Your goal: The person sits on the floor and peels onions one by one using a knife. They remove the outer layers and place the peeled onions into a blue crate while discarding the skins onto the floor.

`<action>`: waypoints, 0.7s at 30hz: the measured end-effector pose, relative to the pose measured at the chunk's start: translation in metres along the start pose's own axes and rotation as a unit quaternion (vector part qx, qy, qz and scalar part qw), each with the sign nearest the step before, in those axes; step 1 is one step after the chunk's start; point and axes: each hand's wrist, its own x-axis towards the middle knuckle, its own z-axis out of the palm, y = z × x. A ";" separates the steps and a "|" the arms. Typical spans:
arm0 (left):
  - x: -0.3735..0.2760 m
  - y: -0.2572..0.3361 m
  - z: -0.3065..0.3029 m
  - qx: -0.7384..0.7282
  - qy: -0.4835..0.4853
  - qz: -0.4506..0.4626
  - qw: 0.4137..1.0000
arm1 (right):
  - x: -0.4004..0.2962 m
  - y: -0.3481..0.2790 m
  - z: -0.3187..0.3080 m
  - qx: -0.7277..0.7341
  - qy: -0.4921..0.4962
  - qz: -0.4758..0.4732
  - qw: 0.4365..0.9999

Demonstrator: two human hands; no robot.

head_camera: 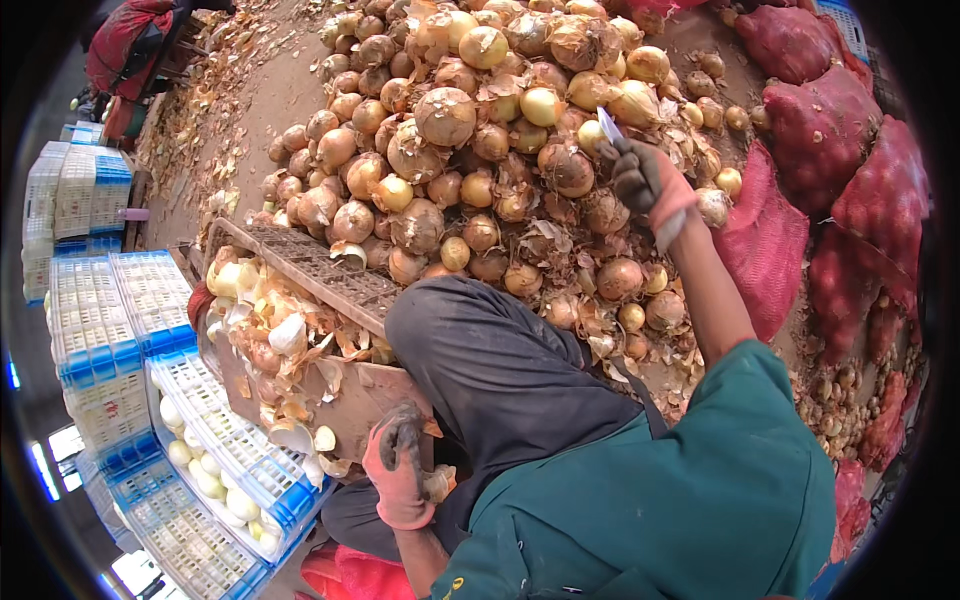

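My right hand (646, 180), in a grey-and-orange work glove, grips a small knife over the right side of a large heap of onions (446, 116). The short blade of the knife (608, 126) points up and away, close to a pale yellow onion (591, 136). Down by my lap, my left hand (396, 465) wears a matching glove with its fingers curled. Whether anything sits inside them is hard to see. Beside it lies a piece of onion skin (439, 484). The wooden board (360, 390) next to this hand carries loose peels (281, 337).
White-and-blue plastic crates (90, 307) stand stacked at left; one open crate (225, 420) holds peeled white onions (241, 504). A brown slatted crate (315, 262) leans against the heap. Full red mesh sacks (821, 124) line the right. Another person (131, 49) is at upper left.
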 end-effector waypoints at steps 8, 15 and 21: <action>-0.001 0.008 0.000 0.069 0.001 0.021 0.997 | -0.020 0.023 0.014 -0.223 -0.013 -0.114 0.968; -0.003 0.010 -0.019 0.077 0.085 0.071 0.991 | -0.072 0.112 0.087 -0.710 -0.156 -0.277 0.628; -0.018 0.024 -0.046 -0.039 0.280 0.065 0.957 | -0.100 0.192 0.152 -0.858 -0.335 -0.297 0.252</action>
